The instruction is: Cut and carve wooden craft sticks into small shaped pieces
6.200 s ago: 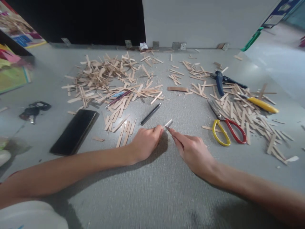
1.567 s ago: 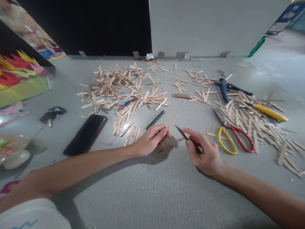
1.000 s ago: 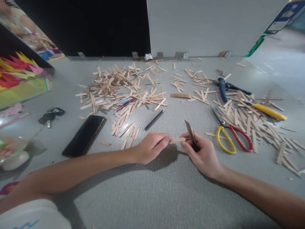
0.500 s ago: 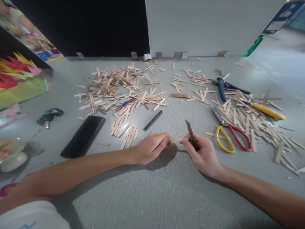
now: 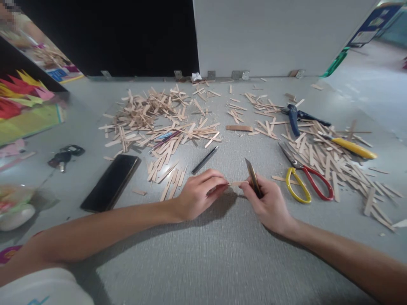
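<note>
On my feed, the left hand (image 5: 201, 194) pinches one end of a small wooden stick (image 5: 235, 184) over the middle of the desk (image 5: 190, 262). The right hand (image 5: 270, 204) pinches the stick's other end while gripping a knife (image 5: 253, 177), blade pointing far. I see a pen (image 5: 205, 160) just beyond the left hand, scissors (image 5: 296, 164) on the right.
</note>
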Available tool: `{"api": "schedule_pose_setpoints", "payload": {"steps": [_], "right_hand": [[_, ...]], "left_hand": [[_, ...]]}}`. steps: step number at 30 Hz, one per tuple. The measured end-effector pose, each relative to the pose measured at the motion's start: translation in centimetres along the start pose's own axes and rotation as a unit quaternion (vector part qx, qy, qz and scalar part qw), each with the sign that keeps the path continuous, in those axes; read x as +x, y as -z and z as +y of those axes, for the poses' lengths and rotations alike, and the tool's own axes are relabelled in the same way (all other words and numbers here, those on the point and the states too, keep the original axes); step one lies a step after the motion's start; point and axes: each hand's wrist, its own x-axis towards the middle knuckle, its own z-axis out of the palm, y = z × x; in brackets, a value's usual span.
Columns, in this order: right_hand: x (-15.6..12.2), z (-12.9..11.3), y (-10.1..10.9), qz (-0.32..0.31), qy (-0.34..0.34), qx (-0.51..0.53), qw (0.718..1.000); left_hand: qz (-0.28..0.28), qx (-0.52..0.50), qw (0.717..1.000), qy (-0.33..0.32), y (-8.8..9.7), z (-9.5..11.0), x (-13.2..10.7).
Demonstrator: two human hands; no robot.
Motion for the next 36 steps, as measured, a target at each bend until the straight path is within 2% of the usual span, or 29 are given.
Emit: {"api": "schedule_pose_setpoints", "payload": {"steps": [7,14,21,25,30,36], "right_hand": [[-0.1,0.0,-0.3,-0.034,0.018,-0.01,0.999],[-0.3,0.0,-0.3,-0.096,0.023,-0.02,0.995],[-0.1,-0.1,-0.3,-0.112,-0.003,0.002,0.994],[-0.1,0.0,-0.3,-0.106,-0.011,0.017,0.994],[0.1,0.2,-0.4,-0.073,-0.037,0.038,0.996],[0.1,0.3,-0.3,-0.032,-0.036,0.049,0.998]], "left_hand": [[0.012,0.067,0.997,-0.022,-0.5,-0.2,-0.3],[-0.047,0.133,0.989,-0.038,-0.4,-0.1,-0.2],[-0.088,0.095,0.991,-0.016,-0.7,-0.8,-0.5],[-0.087,0.059,0.994,0.02,-0.7,-1.0,-0.5],[-0.053,0.04,0.997,0.027,-0.7,-1.0,-0.3],[-0.021,0.018,0.998,0.059,-0.4,-0.9,-0.3]]}}
